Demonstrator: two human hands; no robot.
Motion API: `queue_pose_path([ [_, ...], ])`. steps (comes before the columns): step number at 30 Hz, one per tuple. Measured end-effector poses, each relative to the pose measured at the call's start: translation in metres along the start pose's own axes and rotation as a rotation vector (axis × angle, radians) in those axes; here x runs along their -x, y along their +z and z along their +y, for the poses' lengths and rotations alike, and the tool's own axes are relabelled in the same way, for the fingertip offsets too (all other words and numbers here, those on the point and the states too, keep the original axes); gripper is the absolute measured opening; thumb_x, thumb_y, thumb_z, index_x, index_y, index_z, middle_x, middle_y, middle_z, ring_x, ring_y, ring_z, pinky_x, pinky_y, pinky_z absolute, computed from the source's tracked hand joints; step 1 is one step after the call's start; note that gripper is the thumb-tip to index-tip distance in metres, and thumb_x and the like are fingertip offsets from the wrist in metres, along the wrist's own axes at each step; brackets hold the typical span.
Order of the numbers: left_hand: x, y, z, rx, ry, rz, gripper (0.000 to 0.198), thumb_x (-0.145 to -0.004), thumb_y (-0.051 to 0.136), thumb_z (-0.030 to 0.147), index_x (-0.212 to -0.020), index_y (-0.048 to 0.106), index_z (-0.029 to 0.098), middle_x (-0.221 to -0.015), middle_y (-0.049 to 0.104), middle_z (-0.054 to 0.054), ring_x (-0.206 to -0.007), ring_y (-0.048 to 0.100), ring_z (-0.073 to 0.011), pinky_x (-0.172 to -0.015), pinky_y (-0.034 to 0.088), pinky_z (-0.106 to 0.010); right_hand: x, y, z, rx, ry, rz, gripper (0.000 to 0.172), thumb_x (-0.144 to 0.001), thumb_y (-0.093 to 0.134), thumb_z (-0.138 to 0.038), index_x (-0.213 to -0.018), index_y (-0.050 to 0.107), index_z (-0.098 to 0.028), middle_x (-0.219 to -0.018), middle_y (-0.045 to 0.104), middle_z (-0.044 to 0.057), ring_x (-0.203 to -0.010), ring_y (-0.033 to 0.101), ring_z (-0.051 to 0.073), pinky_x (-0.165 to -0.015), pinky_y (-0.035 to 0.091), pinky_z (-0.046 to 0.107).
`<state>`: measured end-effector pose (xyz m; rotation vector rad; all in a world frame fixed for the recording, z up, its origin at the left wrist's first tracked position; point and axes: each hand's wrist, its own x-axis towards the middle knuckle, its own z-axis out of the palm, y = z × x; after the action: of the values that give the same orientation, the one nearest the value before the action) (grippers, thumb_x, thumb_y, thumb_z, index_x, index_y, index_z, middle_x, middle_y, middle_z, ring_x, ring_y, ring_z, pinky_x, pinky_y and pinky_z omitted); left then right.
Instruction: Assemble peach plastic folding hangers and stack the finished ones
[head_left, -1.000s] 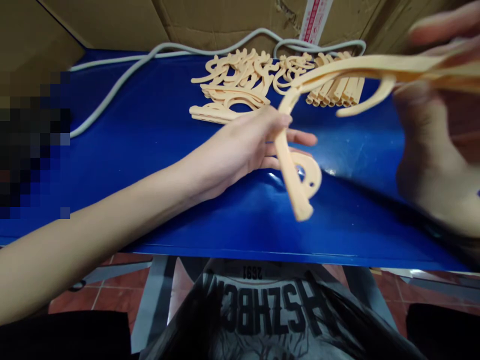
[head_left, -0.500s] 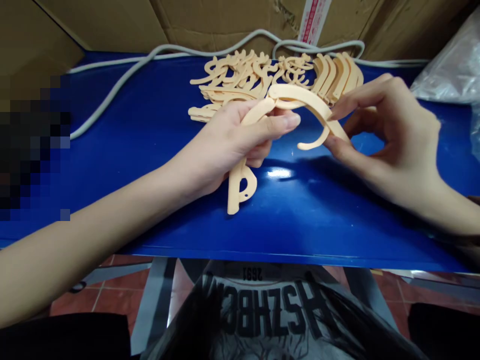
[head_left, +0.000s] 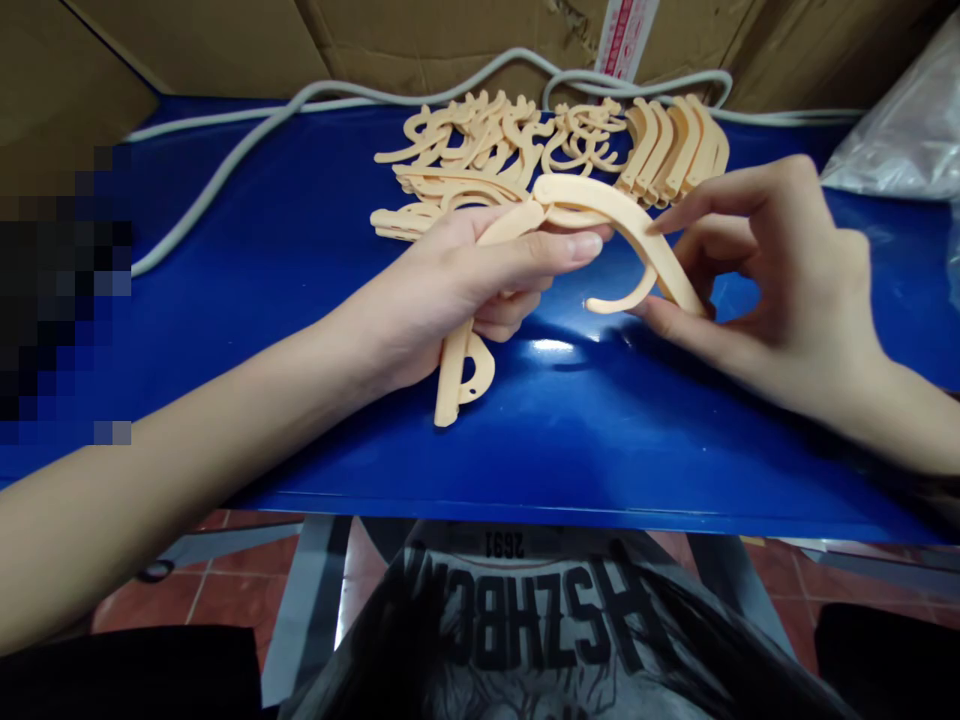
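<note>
A beige plastic folding clothes hanger (head_left: pixel 600 198) is held up over the blue table. My left hand (head_left: pixel 480 275) is closed around its left arm near the central joint, thumb laid along it. Below that hand sticks out the arm's lower end, with a flat looped piece (head_left: pixel 480 370) beside it. My right hand (head_left: pixel 780 270) touches the hanger's right arm with its index finger above and thumb below, near the curved hook (head_left: pixel 622 302). The hook crosses under that arm, its tip pointing left. Part of the joint is hidden by my left fingers.
Behind my hands lie a pile of beige hooks (head_left: pixel 480 135), a row of curved hanger arms (head_left: pixel 671 150) and some folded pieces (head_left: pixel 401 223). A white cable (head_left: pixel 247 150) runs along the back by cardboard boxes (head_left: pixel 450 45). A clear plastic bag (head_left: pixel 900 140) sits at right.
The hook has swung a little lower and to the left under the right arm. The hanger's lower left end has shifted slightly left, and my right thumb has moved slightly down and left.
</note>
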<state>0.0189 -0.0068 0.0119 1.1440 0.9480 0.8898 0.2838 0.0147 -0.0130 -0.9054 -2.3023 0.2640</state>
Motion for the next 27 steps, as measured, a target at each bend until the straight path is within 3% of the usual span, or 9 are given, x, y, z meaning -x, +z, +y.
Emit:
queue_pose_path([
  [3,-0.002,-0.002,-0.002,0.015,-0.019,-0.033,0.015,-0.105,0.073,0.019,-0.091,0.079,0.017,-0.064,0.031,0.008,-0.053,0.020,-0.0047,-0.049,0.012,-0.022,0.000,0.001,0.002,0.036,0.014,-0.044,0.050,-0.104,0.082,-0.061,-0.142,0.058,-0.039,-0.104,0.073,-0.004,-0.067,0.067,0.014,-0.058,0.048,0.031],
  [8,-0.008,-0.005,-0.005,-0.042,-0.065,-0.034,0.004,-0.100,0.078,0.018,-0.102,0.082,0.017,-0.064,0.033,0.008,-0.052,0.022,-0.0048,-0.047,0.014,-0.021,-0.002,0.001,0.002,0.119,-0.066,-0.083,0.052,-0.107,0.077,-0.062,-0.146,0.058,-0.033,-0.079,0.066,-0.009,-0.051,0.056,0.010,-0.053,0.043,0.028],
  [11,-0.011,-0.006,-0.006,-0.095,-0.067,-0.030,0.007,-0.098,0.081,0.022,-0.103,0.081,0.017,-0.064,0.035,0.008,-0.052,0.023,-0.0048,-0.047,0.015,-0.020,-0.002,0.001,0.002,0.125,-0.071,-0.090,0.054,-0.107,0.075,-0.063,-0.147,0.058,-0.030,-0.101,0.079,-0.002,-0.056,0.064,0.012,-0.051,0.043,0.028],
  [14,-0.012,-0.008,-0.008,-0.143,-0.052,-0.041,0.009,-0.096,0.083,0.025,-0.101,0.081,0.018,-0.064,0.035,0.008,-0.051,0.024,-0.0044,-0.048,0.017,-0.020,-0.001,0.002,0.000,0.143,-0.050,-0.095,0.056,-0.107,0.074,-0.065,-0.148,0.058,-0.032,-0.117,0.081,0.001,-0.060,0.068,0.013,-0.051,0.044,0.029],
  [17,-0.012,-0.011,-0.009,-0.161,-0.035,-0.067,0.014,-0.094,0.084,0.026,-0.107,0.083,0.020,-0.065,0.035,0.008,-0.051,0.023,-0.0048,-0.048,0.019,-0.022,0.000,0.001,-0.003,0.169,-0.011,-0.114,0.053,-0.108,0.073,-0.063,-0.151,0.056,-0.036,-0.098,0.079,-0.005,-0.055,0.062,0.013,-0.051,0.044,0.029],
  [20,-0.012,-0.013,-0.010,-0.165,-0.033,-0.093,0.018,-0.094,0.085,0.029,-0.109,0.085,0.020,-0.065,0.034,0.007,-0.051,0.023,-0.0054,-0.049,0.020,-0.024,-0.001,0.001,-0.005,0.172,-0.056,-0.117,0.054,-0.108,0.074,-0.061,-0.151,0.058,-0.032,-0.084,0.074,-0.007,-0.051,0.058,0.012,-0.051,0.040,0.029],
  [25,-0.010,-0.012,-0.009,-0.142,-0.054,-0.115,0.011,-0.097,0.082,0.030,-0.093,0.081,0.019,-0.065,0.033,0.007,-0.052,0.026,-0.0046,-0.050,0.018,-0.021,0.000,-0.002,-0.008,0.176,-0.008,-0.130,0.055,-0.111,0.068,-0.066,-0.153,0.059,-0.032,-0.084,0.075,-0.005,-0.053,0.062,0.015,-0.055,0.042,0.032],
  [27,-0.009,-0.011,-0.010,-0.100,-0.050,-0.145,0.020,-0.100,0.079,0.028,-0.084,0.077,0.017,-0.064,0.033,0.006,-0.052,0.026,-0.0040,-0.050,0.018,-0.020,0.001,-0.003,-0.009,0.162,-0.025,-0.133,0.059,-0.110,0.067,-0.071,-0.153,0.059,-0.033,-0.083,0.075,-0.005,-0.052,0.061,0.015,-0.054,0.042,0.032],
])
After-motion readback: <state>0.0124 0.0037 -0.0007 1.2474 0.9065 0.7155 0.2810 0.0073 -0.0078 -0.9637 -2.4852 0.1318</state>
